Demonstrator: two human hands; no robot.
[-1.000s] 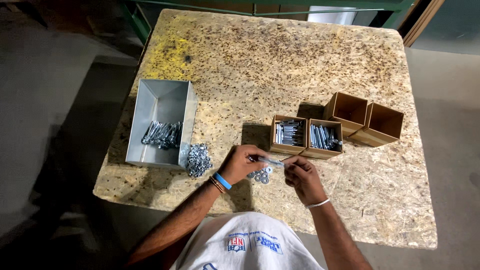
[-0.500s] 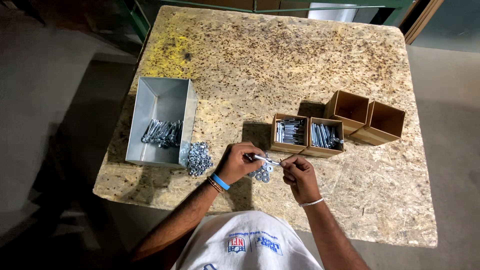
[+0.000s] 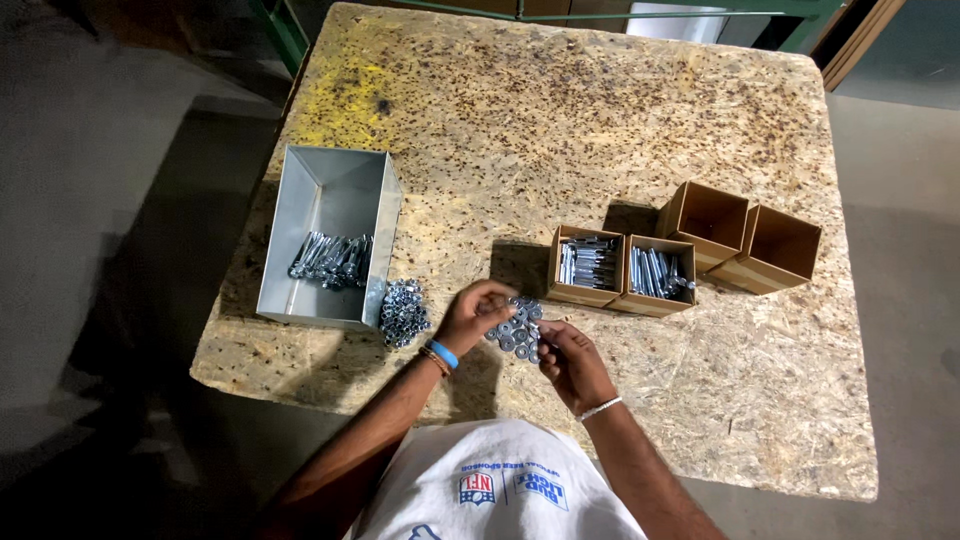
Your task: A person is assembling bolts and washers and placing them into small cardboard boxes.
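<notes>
Both hands over the washer pile [image 3: 516,328].
Left hand [image 3: 472,315] and right hand [image 3: 572,358] fingertips meet there; what they grip is too small to tell.

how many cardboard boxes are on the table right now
4, in a row right of the hands: two holding bolts, the left bolt box and right bolt box, then two empty, the near empty box and far empty box.

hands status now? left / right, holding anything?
Left hand: fingers curled at the pile of washers; what it grips cannot be told.
Right hand: fingertips pinched at the same pile; held item too small to tell.
</notes>
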